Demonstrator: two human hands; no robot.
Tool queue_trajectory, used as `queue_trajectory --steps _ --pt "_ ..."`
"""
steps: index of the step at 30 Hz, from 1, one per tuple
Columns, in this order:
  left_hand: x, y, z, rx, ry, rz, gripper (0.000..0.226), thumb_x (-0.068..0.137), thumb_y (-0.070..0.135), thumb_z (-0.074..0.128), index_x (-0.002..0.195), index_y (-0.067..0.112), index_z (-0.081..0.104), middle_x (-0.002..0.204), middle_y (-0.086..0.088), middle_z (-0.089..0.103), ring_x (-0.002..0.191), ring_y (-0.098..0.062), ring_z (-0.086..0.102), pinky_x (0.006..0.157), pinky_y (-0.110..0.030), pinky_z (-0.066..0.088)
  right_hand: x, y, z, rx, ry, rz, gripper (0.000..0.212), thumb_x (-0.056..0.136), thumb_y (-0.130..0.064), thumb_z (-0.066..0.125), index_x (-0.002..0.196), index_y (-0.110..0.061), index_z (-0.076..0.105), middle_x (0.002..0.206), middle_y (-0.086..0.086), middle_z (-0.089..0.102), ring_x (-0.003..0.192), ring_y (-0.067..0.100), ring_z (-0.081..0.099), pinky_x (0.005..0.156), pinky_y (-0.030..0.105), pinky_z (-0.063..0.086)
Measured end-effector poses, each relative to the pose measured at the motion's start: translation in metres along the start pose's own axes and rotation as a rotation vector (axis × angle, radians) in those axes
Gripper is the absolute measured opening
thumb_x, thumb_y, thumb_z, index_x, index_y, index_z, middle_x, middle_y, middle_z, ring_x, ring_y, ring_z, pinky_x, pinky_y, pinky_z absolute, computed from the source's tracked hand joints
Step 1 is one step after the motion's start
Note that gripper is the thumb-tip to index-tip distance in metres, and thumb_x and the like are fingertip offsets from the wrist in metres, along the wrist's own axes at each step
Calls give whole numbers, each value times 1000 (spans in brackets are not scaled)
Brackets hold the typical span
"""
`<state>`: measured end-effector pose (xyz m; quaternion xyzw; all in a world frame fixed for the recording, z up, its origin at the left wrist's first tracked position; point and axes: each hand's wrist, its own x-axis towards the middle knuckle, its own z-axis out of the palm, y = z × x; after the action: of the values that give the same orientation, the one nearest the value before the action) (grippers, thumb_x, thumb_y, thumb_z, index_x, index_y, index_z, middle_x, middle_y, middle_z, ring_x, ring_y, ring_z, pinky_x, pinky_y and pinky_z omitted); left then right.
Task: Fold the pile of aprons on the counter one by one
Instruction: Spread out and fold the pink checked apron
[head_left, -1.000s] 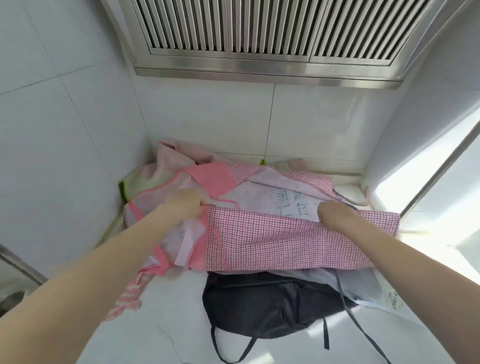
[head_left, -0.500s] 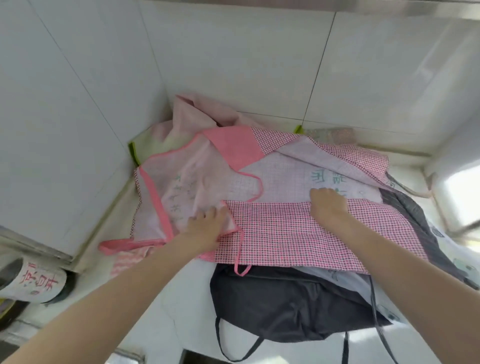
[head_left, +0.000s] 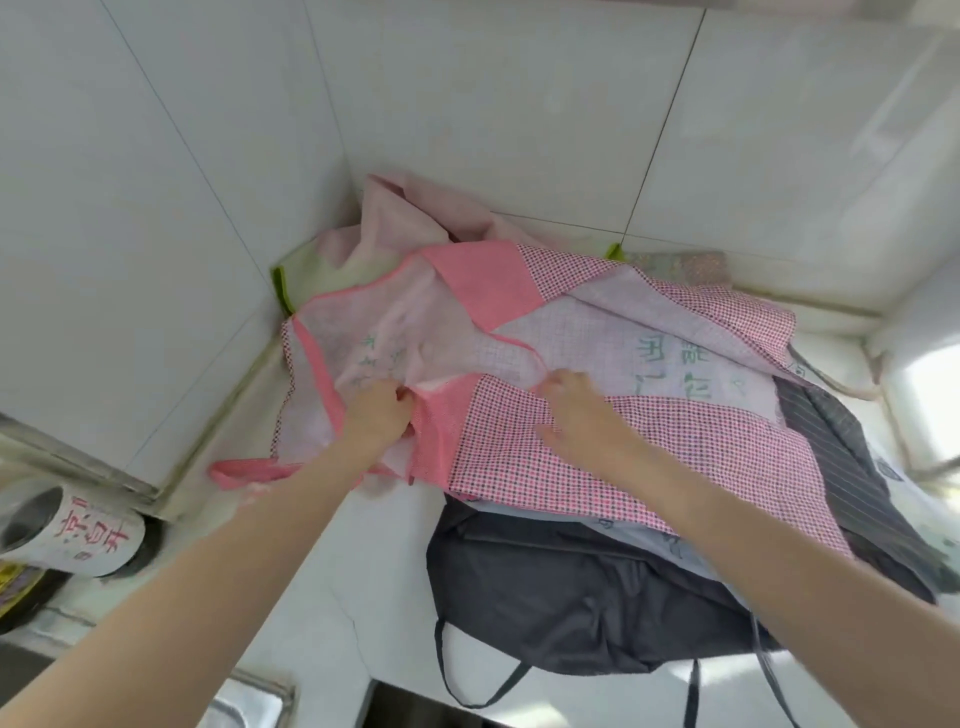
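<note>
A pink checked apron (head_left: 597, 452) with pale inner lining and pink trim lies on top of a pile of aprons in the counter's back corner. My left hand (head_left: 376, 415) grips a bunched fold of its pink edge at the left. My right hand (head_left: 576, 410) rests on the checked cloth at the middle, fingertips curled over the edge of the folded-over flap. Under it lie a dark grey apron (head_left: 561, 587) with hanging ties, a striped dark one (head_left: 841, 467) at the right and a pale pink one (head_left: 400, 218) against the wall.
White tiled walls close the corner behind and to the left. A white cup with red characters (head_left: 78, 535) lies on its side at the left edge. The white counter (head_left: 363, 587) ends at a front edge near the bottom, with a metal rim (head_left: 249, 701) below.
My right hand slid left along the flap's edge toward the left hand. My left hand went from pressing the cloth to bunching it. The view tilted further down.
</note>
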<state>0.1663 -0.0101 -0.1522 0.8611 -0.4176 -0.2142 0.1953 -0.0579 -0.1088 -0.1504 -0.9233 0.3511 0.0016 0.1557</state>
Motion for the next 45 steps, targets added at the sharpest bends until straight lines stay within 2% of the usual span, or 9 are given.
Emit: queue_trajectory --steps 4,10,18,21,26,29,33,39,45 --pt "-20 4 14 80 -71 7 35 95 34 47 108 2 51 99 -10 59 90 -26 56 78 -33 43 -12 -43 41 -232 -295 -243 80 89 -45 55 150 -11 15 157 10 5 143 28 5 117 43 10" --pt "-56 -22 44 409 -52 -76 56 87 34 60 126 2 35 126 -15 41 116 -32 46 94 -36 39 -8 -50 62 -216 -364 -133 69 98 -12 41 151 -12 -3 157 13 -13 145 29 -10 119 43 2" --pt "-39 -29 4 -510 118 -260 24 89 -4 52 110 -5 63 97 -19 66 79 -23 61 88 -33 49 -12 -34 34 -78 -247 -113 58 101 -13 36 150 -3 7 159 11 2 146 23 3 117 30 2" --pt "-37 1 -30 -981 78 -214 13 91 -5 51 95 0 63 70 -7 58 60 -10 54 56 -13 49 -15 -31 36 -30 -221 -116 57 101 -18 37 151 -7 11 158 9 10 145 23 12 118 31 8" --pt "-31 21 -75 139 129 325 15 93 17 53 96 8 65 94 -4 66 89 -20 60 78 -31 46 -24 -36 48 72 -204 -70 56 96 -16 47 147 -12 26 148 7 35 133 23 38 112 37 31" --pt "-29 -6 -68 505 26 238 21 92 18 47 107 12 60 111 -9 62 102 -28 58 82 -38 48 -24 -43 51 69 -294 -25 64 91 -22 54 147 -14 26 141 10 38 128 31 40 109 42 34" --pt "-43 -26 -31 482 -152 198 40 91 9 50 130 11 42 130 -10 46 114 -30 48 90 -37 42 -24 -57 52 20 -468 -11 78 87 -25 58 151 -16 14 156 9 11 141 32 14 116 43 18" --pt "-58 -11 24 544 -286 441 53 90 3 45 139 23 37 139 -4 31 125 -27 37 95 -45 44 -16 -77 55 402 -286 80 39 85 -33 64 109 -3 68 123 16 54 115 29 46 96 33 35" --pt "-42 -4 39 755 -295 481 31 95 17 45 125 11 49 138 -5 35 108 -25 47 77 -35 41 -4 -83 78 328 -254 244 49 80 -48 66 105 -6 69 119 12 51 119 30 35 105 43 31"
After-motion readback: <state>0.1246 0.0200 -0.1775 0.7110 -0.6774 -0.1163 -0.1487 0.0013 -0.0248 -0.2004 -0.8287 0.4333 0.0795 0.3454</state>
